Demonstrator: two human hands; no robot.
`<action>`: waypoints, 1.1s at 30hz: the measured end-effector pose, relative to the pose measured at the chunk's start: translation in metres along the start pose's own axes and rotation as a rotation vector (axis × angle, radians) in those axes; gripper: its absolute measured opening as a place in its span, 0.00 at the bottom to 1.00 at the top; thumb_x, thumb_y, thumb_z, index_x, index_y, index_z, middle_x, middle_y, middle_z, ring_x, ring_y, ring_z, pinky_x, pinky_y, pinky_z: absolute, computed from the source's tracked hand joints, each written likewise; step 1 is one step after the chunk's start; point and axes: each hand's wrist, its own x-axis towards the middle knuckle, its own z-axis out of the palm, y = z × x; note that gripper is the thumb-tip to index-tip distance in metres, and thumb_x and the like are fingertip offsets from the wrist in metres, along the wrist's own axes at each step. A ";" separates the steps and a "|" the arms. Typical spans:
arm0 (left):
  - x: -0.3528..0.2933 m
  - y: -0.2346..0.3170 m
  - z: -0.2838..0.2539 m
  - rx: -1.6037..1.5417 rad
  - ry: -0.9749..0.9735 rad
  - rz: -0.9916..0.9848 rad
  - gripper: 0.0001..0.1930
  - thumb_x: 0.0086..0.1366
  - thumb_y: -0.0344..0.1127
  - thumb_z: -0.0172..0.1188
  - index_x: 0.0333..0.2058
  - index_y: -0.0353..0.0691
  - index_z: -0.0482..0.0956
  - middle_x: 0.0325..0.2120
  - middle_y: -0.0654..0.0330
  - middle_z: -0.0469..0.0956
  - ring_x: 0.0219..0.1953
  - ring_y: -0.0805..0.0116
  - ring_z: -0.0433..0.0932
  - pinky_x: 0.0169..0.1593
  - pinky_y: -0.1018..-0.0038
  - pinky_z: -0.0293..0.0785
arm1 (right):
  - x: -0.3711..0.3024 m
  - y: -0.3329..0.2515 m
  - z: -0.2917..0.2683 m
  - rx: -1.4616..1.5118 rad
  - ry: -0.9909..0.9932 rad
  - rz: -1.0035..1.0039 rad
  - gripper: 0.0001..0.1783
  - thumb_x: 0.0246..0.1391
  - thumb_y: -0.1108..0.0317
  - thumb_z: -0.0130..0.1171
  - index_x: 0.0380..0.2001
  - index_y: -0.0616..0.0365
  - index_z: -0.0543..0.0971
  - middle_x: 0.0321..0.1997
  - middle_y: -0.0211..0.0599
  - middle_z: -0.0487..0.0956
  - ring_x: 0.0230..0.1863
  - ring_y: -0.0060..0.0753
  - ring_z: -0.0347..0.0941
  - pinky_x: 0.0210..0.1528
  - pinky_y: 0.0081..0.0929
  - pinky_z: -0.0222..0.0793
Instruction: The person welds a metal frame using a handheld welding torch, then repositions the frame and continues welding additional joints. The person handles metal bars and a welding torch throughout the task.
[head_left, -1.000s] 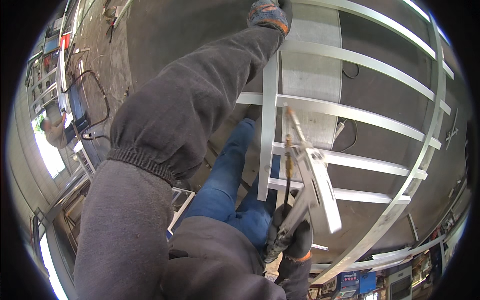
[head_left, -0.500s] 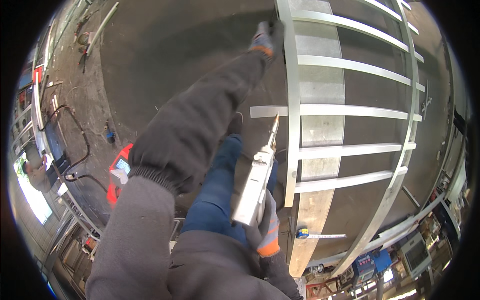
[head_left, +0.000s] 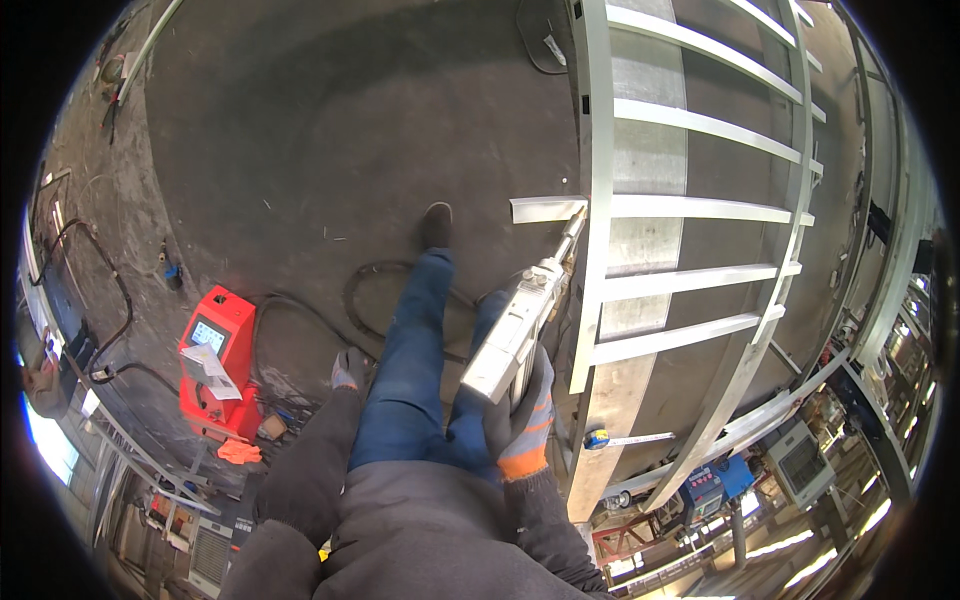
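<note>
My right hand (head_left: 527,420), in a grey and orange work glove, is closed round the grip of a silver, boxy welding gun (head_left: 510,335). The gun slants up and to the right. Its narrow nozzle end lies at the long metal rail (head_left: 597,120) of a ladder-like frame, where a short bar end (head_left: 540,210) juts out to the left; whether it touches cannot be told. My left hand (head_left: 347,370), gloved too, hangs low beside my left thigh. Its fingers look loosely extended with nothing in them. Several pale crossbars (head_left: 700,207) span the frame's rails.
A red machine (head_left: 215,350) with a small screen and a paper sheet stands at left. A dark hose (head_left: 380,268) curls on the floor behind my legs. A blue tape measure (head_left: 597,439) lies drawn out on a flat board. A blue unit (head_left: 735,475) sits at lower right.
My left hand has come away from the rail's far part, down to my left side. The gun has swung slightly right, its nozzle now at the rail. The red machine shows more fully.
</note>
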 end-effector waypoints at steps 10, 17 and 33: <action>-0.039 0.030 -0.017 0.833 -0.220 0.150 0.23 0.74 0.51 0.43 0.50 0.39 0.76 0.49 0.41 0.76 0.53 0.46 0.77 0.58 0.61 0.72 | 0.001 0.001 0.004 0.051 0.049 0.054 0.39 0.60 0.59 0.58 0.69 0.69 0.61 0.61 0.60 0.72 0.61 0.55 0.72 0.63 0.44 0.69; -0.031 0.022 -0.012 0.641 -0.165 -0.032 0.28 0.72 0.53 0.42 0.49 0.33 0.78 0.48 0.41 0.80 0.55 0.46 0.77 0.62 0.60 0.68 | 0.004 -0.015 -0.001 0.027 0.020 0.114 0.35 0.64 0.59 0.55 0.68 0.68 0.61 0.62 0.59 0.72 0.61 0.56 0.73 0.62 0.43 0.69; -0.018 0.009 -0.016 0.889 -0.280 0.232 0.27 0.73 0.57 0.42 0.53 0.42 0.78 0.55 0.36 0.73 0.59 0.38 0.72 0.62 0.55 0.69 | 0.005 -0.008 -0.001 0.009 0.033 0.063 0.34 0.63 0.62 0.56 0.68 0.68 0.62 0.60 0.58 0.74 0.59 0.56 0.75 0.60 0.43 0.71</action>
